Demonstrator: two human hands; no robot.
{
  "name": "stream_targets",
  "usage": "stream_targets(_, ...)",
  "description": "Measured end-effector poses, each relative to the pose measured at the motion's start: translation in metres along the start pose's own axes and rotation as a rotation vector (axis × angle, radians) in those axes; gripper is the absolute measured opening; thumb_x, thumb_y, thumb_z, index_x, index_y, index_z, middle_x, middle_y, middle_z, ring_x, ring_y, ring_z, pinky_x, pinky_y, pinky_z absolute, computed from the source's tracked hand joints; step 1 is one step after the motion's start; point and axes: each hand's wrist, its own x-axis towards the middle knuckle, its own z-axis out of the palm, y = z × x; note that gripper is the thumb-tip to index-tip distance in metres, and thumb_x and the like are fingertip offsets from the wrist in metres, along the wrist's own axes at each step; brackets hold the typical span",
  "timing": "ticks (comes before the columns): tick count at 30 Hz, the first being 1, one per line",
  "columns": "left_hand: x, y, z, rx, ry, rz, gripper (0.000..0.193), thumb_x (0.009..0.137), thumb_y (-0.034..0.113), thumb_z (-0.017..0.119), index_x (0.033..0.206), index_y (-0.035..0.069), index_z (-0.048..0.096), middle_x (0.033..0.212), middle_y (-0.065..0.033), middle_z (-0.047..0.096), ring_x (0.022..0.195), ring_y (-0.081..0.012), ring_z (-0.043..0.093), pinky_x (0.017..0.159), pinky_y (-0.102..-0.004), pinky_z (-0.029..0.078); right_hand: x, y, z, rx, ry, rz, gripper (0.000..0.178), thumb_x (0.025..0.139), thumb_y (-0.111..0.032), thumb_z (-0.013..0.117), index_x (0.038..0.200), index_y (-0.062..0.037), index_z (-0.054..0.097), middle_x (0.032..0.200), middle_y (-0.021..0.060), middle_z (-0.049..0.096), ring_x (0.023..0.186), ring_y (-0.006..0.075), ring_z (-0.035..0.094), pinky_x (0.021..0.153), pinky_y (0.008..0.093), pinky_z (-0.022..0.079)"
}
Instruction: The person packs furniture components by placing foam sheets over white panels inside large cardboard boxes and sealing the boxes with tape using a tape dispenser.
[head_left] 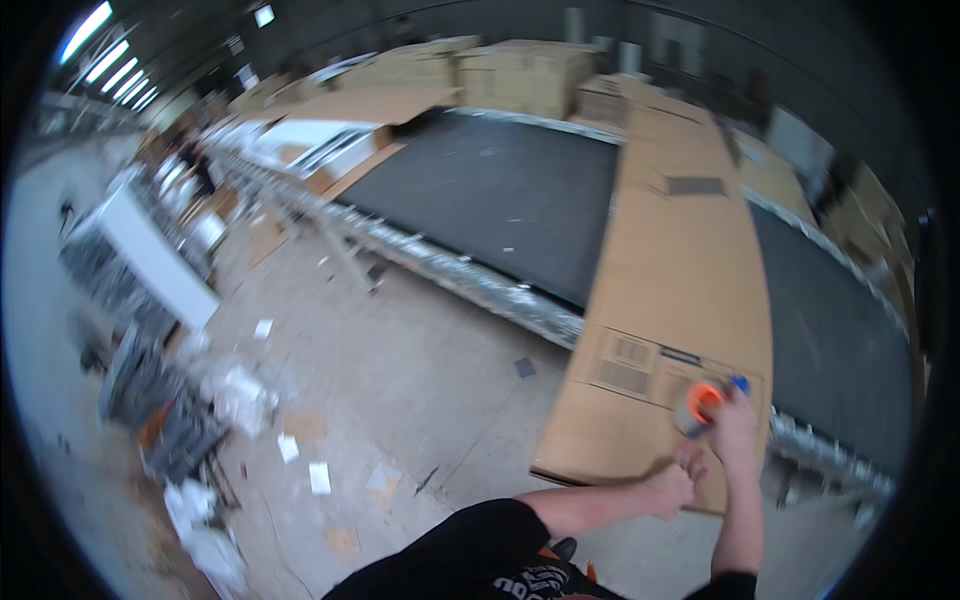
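Note:
A long, flat brown cardboard box point(670, 270) lies crosswise over the conveyor, with its near end toward me. In my right hand point(737, 428), over that near end, is a tape dispenser point(700, 402) with an orange ring, a pale roll and a blue part. The fingers are wrapped round it. Just below and to the left, my left hand point(680, 482) is closed at the near edge of the box. Its fingers are curled and slightly blurred, and what they hold, if anything, cannot be made out.
The dark conveyor belt point(490, 195) runs beneath the box, edged by a metal rail point(450, 270). An opened carton with white panels point(340, 150) rests farther along. Large cartons point(525, 80) are stacked behind. Plastic wrap point(240, 400) and scraps litter the floor at left.

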Motion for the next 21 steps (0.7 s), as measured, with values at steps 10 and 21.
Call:
stream_targets(10,0.017,0.001,-0.007,0.059,0.027,0.046,0.092,0.066,0.034,0.065,0.139,-0.012,0.036,0.145,-0.0349,0.031,0.132,-0.0557,0.031,0.109,-0.0642,0.021,-0.037,0.067,0.039,0.997,0.263,0.974,0.056,0.067,0.001,0.058,0.122,-0.0014,0.055,0.108,0.01,0.062,0.1,0.0187,0.059,0.087,0.0303,0.044)
stream_targets(21,0.022,0.006,0.0,0.032,0.026,-0.023,0.104,0.059,0.041,0.072,0.143,-0.007,0.033,0.147,-0.0323,0.029,0.136,-0.0518,0.027,0.114,-0.059,0.016,-0.089,0.124,-0.02,1.294,0.408,0.78,0.061,0.071,-0.001,0.052,0.132,-0.0012,0.05,0.104,0.0064,0.063,0.086,0.0178,0.062,0.076,0.0298,0.051)
